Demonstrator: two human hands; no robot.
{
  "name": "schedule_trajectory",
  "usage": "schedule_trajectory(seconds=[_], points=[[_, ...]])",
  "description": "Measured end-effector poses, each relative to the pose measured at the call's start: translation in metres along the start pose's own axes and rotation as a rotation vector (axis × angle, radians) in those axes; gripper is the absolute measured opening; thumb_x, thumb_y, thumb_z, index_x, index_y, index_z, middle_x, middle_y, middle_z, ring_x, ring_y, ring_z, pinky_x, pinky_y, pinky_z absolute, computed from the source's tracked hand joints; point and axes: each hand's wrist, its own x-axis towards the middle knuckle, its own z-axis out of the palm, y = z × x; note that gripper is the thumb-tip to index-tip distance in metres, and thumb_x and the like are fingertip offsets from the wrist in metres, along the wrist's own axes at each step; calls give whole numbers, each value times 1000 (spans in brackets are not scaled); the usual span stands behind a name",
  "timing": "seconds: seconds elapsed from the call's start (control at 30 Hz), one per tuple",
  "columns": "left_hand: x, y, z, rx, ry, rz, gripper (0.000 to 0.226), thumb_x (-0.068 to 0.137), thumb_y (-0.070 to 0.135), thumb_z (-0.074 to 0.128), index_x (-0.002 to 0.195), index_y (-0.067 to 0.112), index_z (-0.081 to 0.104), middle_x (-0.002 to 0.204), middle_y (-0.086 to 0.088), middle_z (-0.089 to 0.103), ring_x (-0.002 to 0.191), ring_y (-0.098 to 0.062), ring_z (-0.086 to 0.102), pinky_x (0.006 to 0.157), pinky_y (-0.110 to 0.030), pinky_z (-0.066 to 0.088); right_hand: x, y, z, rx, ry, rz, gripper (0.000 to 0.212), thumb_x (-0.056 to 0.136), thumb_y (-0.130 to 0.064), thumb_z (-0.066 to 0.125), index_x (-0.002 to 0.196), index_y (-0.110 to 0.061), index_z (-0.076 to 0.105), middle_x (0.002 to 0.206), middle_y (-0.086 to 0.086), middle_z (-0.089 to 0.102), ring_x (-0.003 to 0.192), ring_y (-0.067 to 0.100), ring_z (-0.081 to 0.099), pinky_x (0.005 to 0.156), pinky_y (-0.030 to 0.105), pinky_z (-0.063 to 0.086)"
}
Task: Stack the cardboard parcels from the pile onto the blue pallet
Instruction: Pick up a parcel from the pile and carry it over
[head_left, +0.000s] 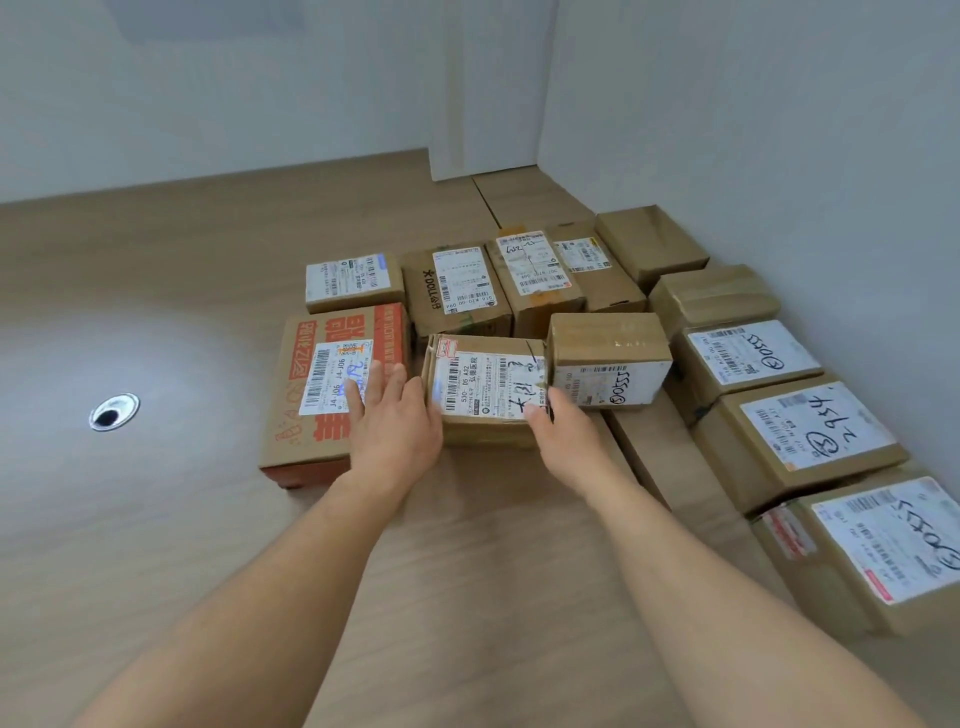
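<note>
1. At far left on the floor (467, 545), round drain (114, 411).
2. Over the red-printed box (332, 447), left grip (395, 421), fingers spread straight.
3. Centre, labelled parcel (483, 384) on the floor, just beside that box.
4. At its near right corner, right grip (561, 431) touching, fingers straight.
5. Far right, row of boxes (810, 441).

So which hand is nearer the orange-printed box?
Left. The left hand is over the right edge of the orange-printed box; the right hand is farther right, at the front right corner of the labelled parcel beside it.
</note>
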Motion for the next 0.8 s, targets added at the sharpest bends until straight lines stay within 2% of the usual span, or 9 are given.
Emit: schedule_trajectory(seconds=[0.1, 0.2, 0.27, 0.3, 0.37, 0.53, 0.63, 0.73, 0.8], points=[[-15, 4, -1, -56, 62, 14, 44, 100, 33, 31, 137, 11, 41, 155, -6, 25, 146, -24, 5, 118, -40, 0, -9, 6, -4, 60, -46, -2, 24, 100, -25, 40, 122, -21, 46, 122, -3, 55, 102, 12, 48, 81, 26, 38], [-35, 12, -10, -192, 141, 54, 43, 99, 28, 39, 136, 7, 42, 149, -8, 36, 142, -23, 22, 115, -33, 14, -22, 5, -15, 90, -76, -44, 30, 97, -26, 47, 127, -22, 46, 120, -9, 54, 106, 9, 48, 88, 24, 36], [-50, 18, -20, -352, 160, 64, 37, 97, 24, 44, 132, 11, 45, 135, 0, 48, 127, -18, 39, 100, -26, 29, -31, 2, -23, 87, -82, -86, 31, 95, -27, 51, 126, -23, 46, 116, -12, 54, 107, 7, 49, 88, 23, 37], [-58, 20, -26, -459, 137, 49, 35, 96, 23, 47, 131, 15, 45, 124, 8, 51, 116, -14, 44, 89, -22, 32, -36, 1, -27, 81, -84, -105, 31, 95, -27, 53, 125, -24, 46, 116, -13, 54, 107, 7, 50, 87, 23, 37], [-75, 23, -34, -636, 82, 25, 40, 94, 21, 52, 133, 23, 43, 110, 21, 49, 105, -5, 47, 82, -18, 33, -46, -2, -34, 48, -86, -146, 32, 93, -30, 55, 123, -26, 46, 119, -13, 54, 108, 7, 50, 88, 24, 39], [-112, 16, -39, -751, 9, -55, 58, 89, 16, 58, 140, 34, 36, 121, 18, 54, 112, -3, 50, 90, -19, 36, -77, -6, -45, -31, -104, -228, 45, 91, -33, 58, 133, -26, 43, 131, -8, 49, 114, 9, 48, 97, 30, 43], [-138, 11, -39, -768, 16, -83, 62, 89, 15, 58, 143, 35, 34, 130, 16, 54, 119, -3, 50, 101, -25, 39, -96, -6, -49, -9, -142, -282, 48, 90, -31, 61, 134, -27, 41, 131, -8, 50, 115, 8, 48, 98, 29, 42], [-167, 8, -41, -787, 41, -87, 63, 90, 12, 57, 141, 41, 34, 125, 22, 55, 114, 1, 53, 99, -23, 41, -114, -6, -50, -23, -172, -344, 50, 89, -30, 63, 134, -27, 42, 127, -9, 52, 114, 7, 48, 96, 25, 40], [-185, 4, -43, -789, 76, -91, 63, 90, 12, 58, 139, 44, 35, 124, 24, 56, 112, 3, 55, 97, -22, 42, -125, -5, -48, -32, -195, -367, 53, 87, -32, 64, 135, -27, 42, 127, -10, 53, 115, 8, 49, 99, 28, 41]])
